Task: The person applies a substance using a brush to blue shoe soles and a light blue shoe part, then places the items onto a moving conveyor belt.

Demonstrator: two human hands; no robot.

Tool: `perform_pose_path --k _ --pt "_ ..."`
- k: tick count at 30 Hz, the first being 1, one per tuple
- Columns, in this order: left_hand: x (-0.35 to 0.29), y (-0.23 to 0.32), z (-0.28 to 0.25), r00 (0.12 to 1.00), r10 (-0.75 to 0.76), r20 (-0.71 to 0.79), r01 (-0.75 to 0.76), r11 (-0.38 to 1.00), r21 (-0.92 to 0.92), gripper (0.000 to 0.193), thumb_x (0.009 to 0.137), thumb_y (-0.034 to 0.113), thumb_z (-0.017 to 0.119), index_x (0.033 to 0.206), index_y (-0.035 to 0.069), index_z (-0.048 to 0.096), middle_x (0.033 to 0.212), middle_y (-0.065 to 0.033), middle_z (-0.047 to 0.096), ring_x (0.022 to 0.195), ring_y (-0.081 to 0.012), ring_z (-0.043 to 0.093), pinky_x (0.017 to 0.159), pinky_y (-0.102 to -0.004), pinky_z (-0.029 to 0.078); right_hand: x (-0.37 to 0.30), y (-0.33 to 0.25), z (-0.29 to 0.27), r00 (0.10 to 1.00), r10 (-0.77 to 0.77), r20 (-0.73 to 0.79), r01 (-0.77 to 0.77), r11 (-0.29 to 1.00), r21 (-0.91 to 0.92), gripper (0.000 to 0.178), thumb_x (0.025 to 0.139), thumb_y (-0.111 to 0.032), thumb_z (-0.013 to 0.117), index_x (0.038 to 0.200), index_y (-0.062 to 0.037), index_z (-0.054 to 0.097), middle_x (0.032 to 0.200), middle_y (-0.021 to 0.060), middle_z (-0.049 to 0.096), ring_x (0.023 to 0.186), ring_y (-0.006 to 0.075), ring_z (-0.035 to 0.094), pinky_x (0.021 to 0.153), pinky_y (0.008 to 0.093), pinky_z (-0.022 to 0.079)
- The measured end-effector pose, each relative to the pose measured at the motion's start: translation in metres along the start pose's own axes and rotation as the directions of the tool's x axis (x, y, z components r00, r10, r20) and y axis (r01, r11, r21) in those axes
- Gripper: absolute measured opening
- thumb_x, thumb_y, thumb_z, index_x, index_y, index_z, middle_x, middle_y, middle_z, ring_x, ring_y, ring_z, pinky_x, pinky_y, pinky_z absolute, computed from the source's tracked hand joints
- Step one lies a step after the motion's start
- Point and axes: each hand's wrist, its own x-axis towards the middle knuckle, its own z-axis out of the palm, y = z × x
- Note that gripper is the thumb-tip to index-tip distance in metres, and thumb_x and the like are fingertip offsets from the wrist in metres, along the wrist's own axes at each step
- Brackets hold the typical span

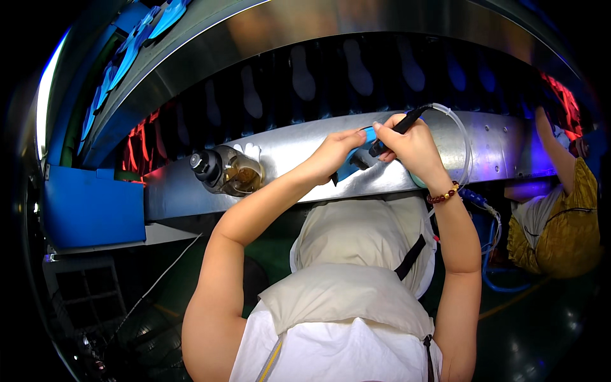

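Black tool (407, 122) (diagonal), tip lower-left

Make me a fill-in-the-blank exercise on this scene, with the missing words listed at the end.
1. The right grip holds a pen-like tool whose colour is ____.
2. The left grip holds a thin piece coloured ____.
3. A beaded bracelet circles the person's ____ wrist.
4. On the metal ledge, the see-through container is to the ____ of both grips.

Missing words: black; blue; right; left.
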Motion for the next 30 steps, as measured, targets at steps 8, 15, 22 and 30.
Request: perform_pose_path --k 8,15,22,30 --pt "0.000 -0.008 -0.004 0.997 0.003 -0.077 -0.013 0.990 -0.140 0.035 0.088 0.023 0.043 0.113 0.000 0.050 0.097 -0.0085 0.056 0.084 -0.0136 0.053 0.073 -0.0257 0.043 0.005 0.014 0.000 0.998 -0.005 -0.060 0.011 0.994 0.113 0.025 0.081 -0.018 0.056 0.066 0.0030 0.054 0.058 0.0070 0.055 0.045 0.0127 0.057 0.041 0.0191 0.045" --pt "-0.011 -0.015 -0.010 0.996 0.034 -0.087 -0.049 0.983 -0.175 0.046 0.086 0.038 0.044 0.117 0.003 0.045 0.105 -0.0140 0.053 0.092 -0.0212 0.055 0.075 -0.0305 0.047 0.015 0.032 -0.029 0.950 -0.060 -0.307 0.105 0.986 0.133 0.025 0.082 -0.019 0.056 0.069 0.0027 0.056 0.060 0.0078 0.058 0.046 0.0122 0.057 0.041 0.0181 0.045" --pt "-0.006 -0.022 -0.004 0.998 -0.047 0.042 0.063 0.807 -0.587 0.055 0.085 0.042 0.041 0.126 0.005 0.033 0.118 -0.0165 0.045 0.102 -0.0300 0.051 0.082 -0.0491 0.043 0.036 0.081 -0.019 0.825 -0.273 -0.496 0.306 0.952 -0.015 0.028 0.076 -0.023 0.065 0.084 0.0040 0.060 0.072 0.0078 0.061 0.069 0.0123 0.060 0.061 0.0224 0.047" --pt "-0.007 -0.025 0.007 0.993 -0.120 -0.010 0.090 0.800 -0.594 0.047 0.085 0.035 0.046 0.122 0.007 0.037 0.115 -0.0116 0.047 0.105 -0.0237 0.048 0.087 -0.0403 0.041 0.001 0.068 0.026 0.867 -0.442 -0.230 0.317 0.845 -0.431 0.033 0.075 -0.019 0.059 0.094 0.0072 0.059 0.093 0.0245 0.059 0.086 0.0346 0.059 0.076 0.0356 0.046"
